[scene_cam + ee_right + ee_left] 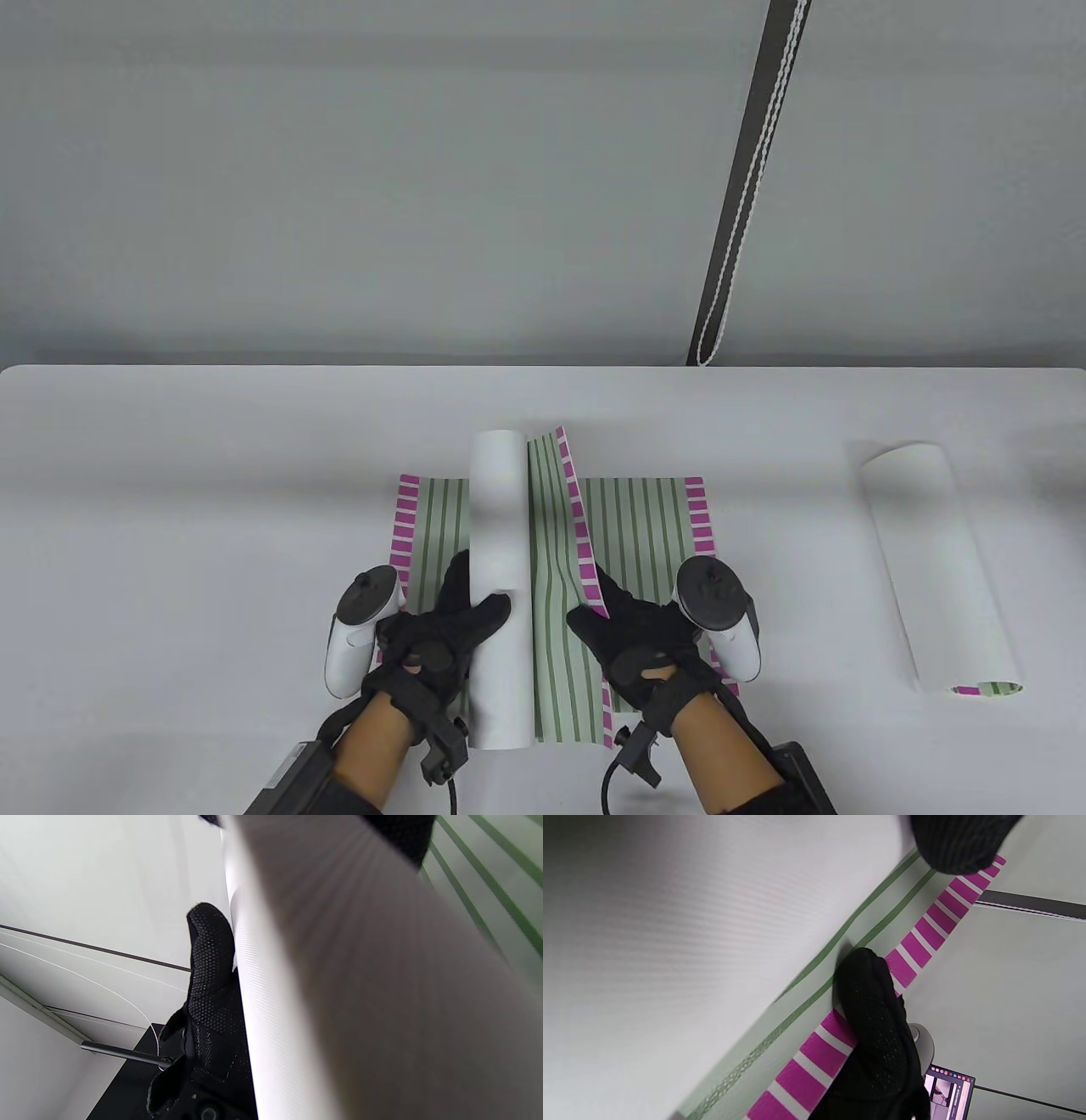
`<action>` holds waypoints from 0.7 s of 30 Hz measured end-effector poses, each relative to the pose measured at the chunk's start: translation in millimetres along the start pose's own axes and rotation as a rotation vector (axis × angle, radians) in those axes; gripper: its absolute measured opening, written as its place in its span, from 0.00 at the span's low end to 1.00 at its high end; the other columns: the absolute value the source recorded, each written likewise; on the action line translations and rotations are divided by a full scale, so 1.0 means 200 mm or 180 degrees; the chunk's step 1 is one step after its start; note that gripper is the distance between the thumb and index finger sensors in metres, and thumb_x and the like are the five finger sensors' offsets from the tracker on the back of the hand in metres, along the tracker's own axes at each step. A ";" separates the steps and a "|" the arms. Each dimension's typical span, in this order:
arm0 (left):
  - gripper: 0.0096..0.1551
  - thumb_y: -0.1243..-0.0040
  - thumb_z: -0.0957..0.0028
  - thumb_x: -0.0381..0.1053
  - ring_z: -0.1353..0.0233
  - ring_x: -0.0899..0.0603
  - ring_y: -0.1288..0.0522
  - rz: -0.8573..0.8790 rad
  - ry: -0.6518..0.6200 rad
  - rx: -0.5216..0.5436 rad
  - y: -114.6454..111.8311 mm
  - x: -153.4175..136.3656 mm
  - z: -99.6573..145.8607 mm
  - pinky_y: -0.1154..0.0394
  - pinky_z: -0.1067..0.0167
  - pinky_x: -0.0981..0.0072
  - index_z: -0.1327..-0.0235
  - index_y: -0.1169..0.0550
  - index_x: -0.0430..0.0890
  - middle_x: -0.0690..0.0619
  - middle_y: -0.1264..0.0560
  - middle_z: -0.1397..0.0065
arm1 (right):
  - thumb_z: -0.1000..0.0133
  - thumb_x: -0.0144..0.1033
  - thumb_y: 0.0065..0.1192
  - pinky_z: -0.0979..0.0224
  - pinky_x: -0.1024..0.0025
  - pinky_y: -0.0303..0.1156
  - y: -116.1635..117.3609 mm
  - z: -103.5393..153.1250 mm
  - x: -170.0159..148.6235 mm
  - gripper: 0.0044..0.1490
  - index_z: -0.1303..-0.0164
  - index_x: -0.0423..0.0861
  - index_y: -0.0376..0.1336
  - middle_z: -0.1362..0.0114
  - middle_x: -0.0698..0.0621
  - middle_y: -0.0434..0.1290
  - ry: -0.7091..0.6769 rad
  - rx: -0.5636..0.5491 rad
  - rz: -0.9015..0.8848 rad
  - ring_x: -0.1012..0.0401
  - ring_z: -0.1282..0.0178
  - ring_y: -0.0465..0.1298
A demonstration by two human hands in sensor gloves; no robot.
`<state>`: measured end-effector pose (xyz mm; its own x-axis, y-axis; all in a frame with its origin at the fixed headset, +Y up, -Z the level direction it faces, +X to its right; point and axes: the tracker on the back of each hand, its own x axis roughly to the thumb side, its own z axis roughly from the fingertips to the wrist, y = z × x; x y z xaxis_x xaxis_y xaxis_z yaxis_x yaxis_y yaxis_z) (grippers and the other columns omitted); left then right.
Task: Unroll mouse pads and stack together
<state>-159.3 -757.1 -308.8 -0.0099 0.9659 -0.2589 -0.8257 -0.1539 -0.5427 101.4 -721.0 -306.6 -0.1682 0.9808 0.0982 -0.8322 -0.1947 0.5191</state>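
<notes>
A flat mouse pad (pixel 645 518) with green stripes and magenta end bands lies at the table's middle. A second, half-unrolled pad (pixel 551 628) lies on top of it. Its still-rolled white part (pixel 496 543) is on the left and its free magenta-banded edge (pixel 579 518) is lifted on the right. My left hand (pixel 462 607) grips the white roll near its front end. My right hand (pixel 607 615) pinches the lifted free edge. The left wrist view shows the roll's white back (pixel 691 942) above the flat pad's magenta band (pixel 916 946). The right wrist view shows the lifted flap's white underside (pixel 339 984).
A third pad (pixel 937 569), rolled with its white back outward, lies at the right of the white table (pixel 212 509). A dark strap with a white cord (pixel 747 187) hangs behind the table's far edge.
</notes>
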 end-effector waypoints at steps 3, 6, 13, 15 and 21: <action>0.66 0.41 0.51 0.71 0.25 0.36 0.33 0.0044 -0.0008 0.0140 0.01 0.00 0.00 0.29 0.32 0.44 0.28 0.70 0.49 0.41 0.51 0.20 | 0.39 0.25 0.53 0.43 0.53 0.79 -0.01 0.00 -0.01 0.41 0.19 0.38 0.41 0.28 0.29 0.65 0.0008 -0.0013 -0.0016 0.41 0.40 0.79; 0.63 0.41 0.51 0.68 0.26 0.37 0.31 0.0101 -0.0024 0.0189 0.02 0.00 0.00 0.28 0.33 0.46 0.27 0.68 0.49 0.42 0.48 0.20 | 0.39 0.25 0.53 0.43 0.53 0.79 -0.04 0.01 -0.01 0.40 0.18 0.39 0.42 0.28 0.29 0.65 0.0006 -0.0050 -0.0077 0.41 0.40 0.79; 0.57 0.43 0.49 0.63 0.28 0.37 0.27 0.0221 -0.0126 0.0262 0.07 0.00 0.02 0.25 0.35 0.47 0.26 0.64 0.49 0.43 0.43 0.21 | 0.39 0.25 0.54 0.44 0.54 0.80 -0.12 0.03 -0.01 0.39 0.18 0.40 0.44 0.29 0.30 0.66 -0.0025 -0.0181 -0.0160 0.42 0.42 0.81; 0.56 0.43 0.48 0.64 0.28 0.36 0.27 0.0219 -0.0145 0.0275 0.07 0.00 0.02 0.25 0.35 0.47 0.26 0.63 0.49 0.43 0.43 0.21 | 0.39 0.25 0.54 0.44 0.54 0.80 -0.11 0.03 0.00 0.39 0.18 0.39 0.44 0.29 0.30 0.66 -0.0044 -0.0169 -0.0157 0.42 0.42 0.81; 0.66 0.45 0.51 0.75 0.25 0.36 0.34 0.0232 -0.0066 0.0030 0.05 -0.02 0.01 0.30 0.32 0.44 0.28 0.70 0.49 0.41 0.52 0.19 | 0.39 0.25 0.53 0.44 0.54 0.80 -0.08 0.02 0.03 0.40 0.18 0.38 0.44 0.29 0.29 0.66 -0.0086 -0.0105 -0.0093 0.42 0.42 0.80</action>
<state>-168.1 -761.5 -311.9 -0.0817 0.9562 -0.2809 -0.8276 -0.2221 -0.5154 115.9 -712.4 -309.8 -0.1295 0.9858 0.1065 -0.8537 -0.1655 0.4938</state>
